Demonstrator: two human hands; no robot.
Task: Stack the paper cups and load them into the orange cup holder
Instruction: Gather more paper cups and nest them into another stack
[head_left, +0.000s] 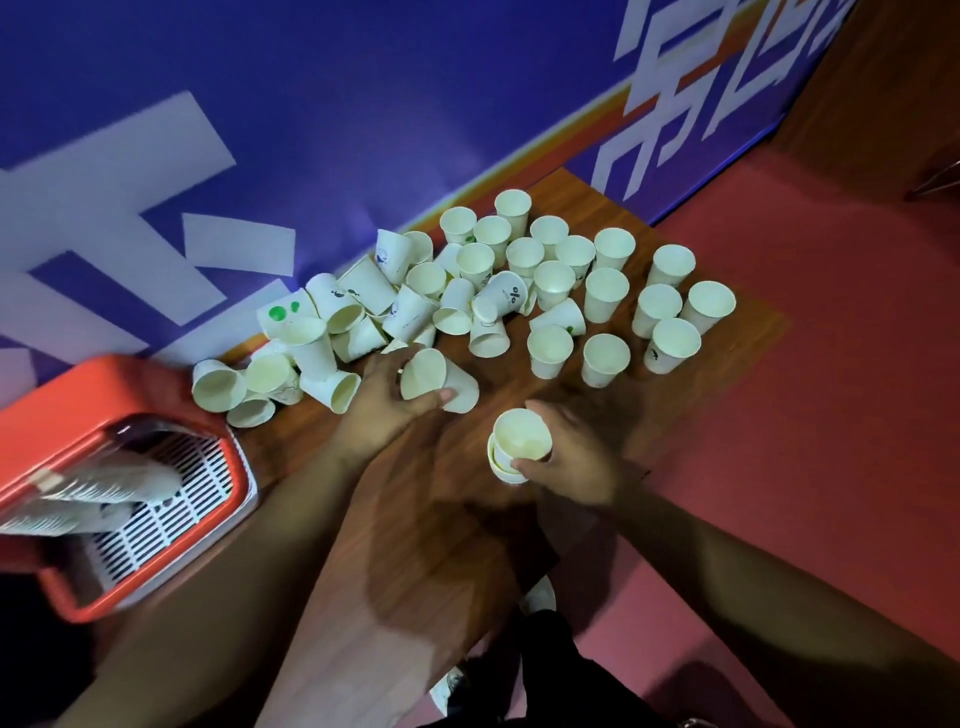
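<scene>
Both hands work over the wooden desk (457, 519), just in front of the heap of loose paper cups (363, 322). On the heap's near edge the left hand (384, 400) is curled around a single paper cup (436, 379) that lies tipped on its side, mouth turned toward the person, thumb under its rim and fingers over the top. To the right of that, nearer the person, the right hand (566, 457) grips a short stack of nested cups (519, 444) from its right side, fingers wrapped round the wall, mouth up; at least two rims show, one inside the other. Within the heap the cups lie mostly toppled and jumbled, some printed with small green or dark marks. Right of the heap, many more cups (608, 291) stand upright and apart from one another, mouths open. Left of the heap, at the desk's edge, sits the orange cup holder (104, 395), blurred, with a white slotted grille (171, 499) inside and a pale sleeve of stacked cups (104, 493) lying across it. Behind the heap hangs a blue banner (363, 104) with large white characters, and a red floor (831, 415) lies off the desk's right side.
</scene>
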